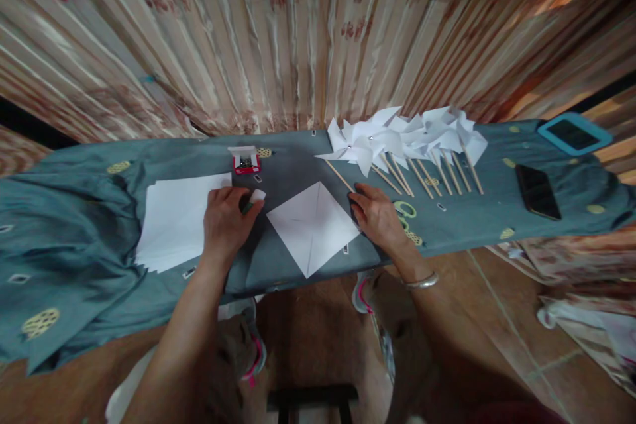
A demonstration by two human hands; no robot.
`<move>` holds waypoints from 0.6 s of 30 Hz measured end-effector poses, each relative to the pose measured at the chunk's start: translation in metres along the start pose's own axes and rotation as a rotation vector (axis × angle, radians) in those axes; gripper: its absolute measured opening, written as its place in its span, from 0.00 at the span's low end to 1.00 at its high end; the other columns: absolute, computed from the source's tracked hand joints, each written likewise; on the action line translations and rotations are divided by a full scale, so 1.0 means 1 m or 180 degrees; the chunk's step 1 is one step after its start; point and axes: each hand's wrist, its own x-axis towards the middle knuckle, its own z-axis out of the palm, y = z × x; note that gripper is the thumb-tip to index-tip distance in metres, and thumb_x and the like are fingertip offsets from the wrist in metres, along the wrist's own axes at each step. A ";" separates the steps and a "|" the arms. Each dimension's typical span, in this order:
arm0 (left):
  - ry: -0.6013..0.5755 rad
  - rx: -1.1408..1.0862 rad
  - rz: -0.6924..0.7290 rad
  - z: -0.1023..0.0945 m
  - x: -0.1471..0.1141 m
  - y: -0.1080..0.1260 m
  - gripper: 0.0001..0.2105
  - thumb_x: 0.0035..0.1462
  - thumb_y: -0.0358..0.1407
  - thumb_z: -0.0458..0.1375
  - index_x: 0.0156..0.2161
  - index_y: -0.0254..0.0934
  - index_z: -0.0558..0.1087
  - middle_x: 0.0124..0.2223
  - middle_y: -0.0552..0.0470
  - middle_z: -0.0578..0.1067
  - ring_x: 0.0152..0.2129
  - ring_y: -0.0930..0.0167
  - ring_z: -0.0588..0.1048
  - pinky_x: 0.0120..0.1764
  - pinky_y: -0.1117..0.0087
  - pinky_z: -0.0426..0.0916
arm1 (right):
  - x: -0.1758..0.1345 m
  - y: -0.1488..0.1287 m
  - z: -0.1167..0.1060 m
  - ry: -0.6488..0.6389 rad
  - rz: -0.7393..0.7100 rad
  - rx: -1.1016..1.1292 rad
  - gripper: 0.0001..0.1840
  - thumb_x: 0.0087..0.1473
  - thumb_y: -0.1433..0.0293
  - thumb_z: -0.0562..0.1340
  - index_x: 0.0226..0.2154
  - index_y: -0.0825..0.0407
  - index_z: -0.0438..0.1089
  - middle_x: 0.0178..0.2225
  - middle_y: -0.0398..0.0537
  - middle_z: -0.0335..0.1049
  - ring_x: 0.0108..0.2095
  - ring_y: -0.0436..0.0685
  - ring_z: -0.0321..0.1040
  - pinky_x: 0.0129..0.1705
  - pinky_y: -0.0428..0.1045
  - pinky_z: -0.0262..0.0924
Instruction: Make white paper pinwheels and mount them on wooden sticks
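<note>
A square white sheet of paper, turned cornerwise and marked with crease lines, lies between my hands. My left hand rests by the right edge of a stack of white paper. Its thumb and forefinger are closed around a small white block with some green on it, perhaps an eraser. At the sheet's right corner, my right hand is open with its fingers loosely stretched, holding nothing visible. Its fingertips are close to the end of a wooden stick. Green-handled scissors lie beside that hand, partly hidden.
White paper pinwheels on wooden sticks lie along the back right. A small open red box with dark contents stands behind the sheet. A black phone and a blue-framed tablet are farther right. Striped curtain hangs behind the cloth-covered table.
</note>
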 end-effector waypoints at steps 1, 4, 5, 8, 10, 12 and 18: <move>0.0113 -0.0083 0.0097 -0.002 -0.001 0.003 0.18 0.56 0.46 0.57 0.45 0.35 0.74 0.47 0.39 0.75 0.48 0.53 0.68 0.51 0.53 0.62 | -0.002 -0.001 -0.003 0.0037 0.0006 0.0080 0.17 0.57 0.74 0.55 0.47 0.56 0.74 0.54 0.63 0.69 0.52 0.68 0.66 0.54 0.64 0.62; 0.0183 -0.0533 0.0516 -0.004 -0.013 0.020 0.18 0.57 0.42 0.58 0.51 0.40 0.71 0.55 0.43 0.72 0.55 0.55 0.65 0.57 0.51 0.59 | -0.012 -0.013 -0.012 0.0023 -0.0123 0.0620 0.17 0.60 0.69 0.56 0.49 0.55 0.72 0.55 0.60 0.69 0.55 0.65 0.65 0.58 0.63 0.59; -0.0006 -0.0734 0.0736 -0.004 -0.021 0.027 0.16 0.58 0.41 0.57 0.50 0.41 0.72 0.54 0.45 0.73 0.54 0.57 0.66 0.57 0.51 0.60 | -0.017 -0.019 -0.015 -0.0109 -0.0157 0.0859 0.17 0.61 0.68 0.57 0.50 0.53 0.72 0.55 0.57 0.69 0.55 0.63 0.66 0.59 0.61 0.59; -0.0561 -0.1255 0.1199 0.002 -0.047 0.046 0.14 0.57 0.42 0.59 0.47 0.41 0.74 0.51 0.44 0.75 0.52 0.57 0.69 0.53 0.52 0.66 | -0.031 -0.038 -0.020 -0.0535 -0.0371 0.1352 0.18 0.59 0.65 0.60 0.51 0.49 0.71 0.55 0.54 0.69 0.57 0.61 0.65 0.59 0.61 0.60; -0.0850 -0.1402 0.1283 0.005 -0.063 0.052 0.17 0.56 0.42 0.61 0.49 0.40 0.73 0.52 0.43 0.75 0.53 0.57 0.68 0.53 0.51 0.66 | -0.039 -0.047 -0.020 -0.0715 -0.0542 0.1321 0.23 0.55 0.64 0.65 0.53 0.49 0.69 0.57 0.56 0.67 0.59 0.63 0.62 0.59 0.62 0.59; -0.0993 -0.1456 0.1339 0.007 -0.074 0.053 0.20 0.55 0.41 0.62 0.51 0.39 0.72 0.54 0.41 0.73 0.54 0.56 0.67 0.54 0.50 0.66 | -0.046 -0.052 -0.019 -0.0810 -0.0676 0.1130 0.28 0.52 0.63 0.67 0.54 0.51 0.67 0.58 0.57 0.65 0.60 0.65 0.59 0.60 0.64 0.58; -0.1272 -0.1369 0.1262 0.006 -0.078 0.048 0.24 0.53 0.40 0.64 0.54 0.38 0.68 0.57 0.39 0.69 0.55 0.56 0.66 0.54 0.49 0.65 | -0.053 -0.058 -0.014 -0.0810 -0.0798 0.0851 0.24 0.53 0.66 0.66 0.52 0.54 0.68 0.56 0.60 0.66 0.58 0.66 0.61 0.58 0.65 0.60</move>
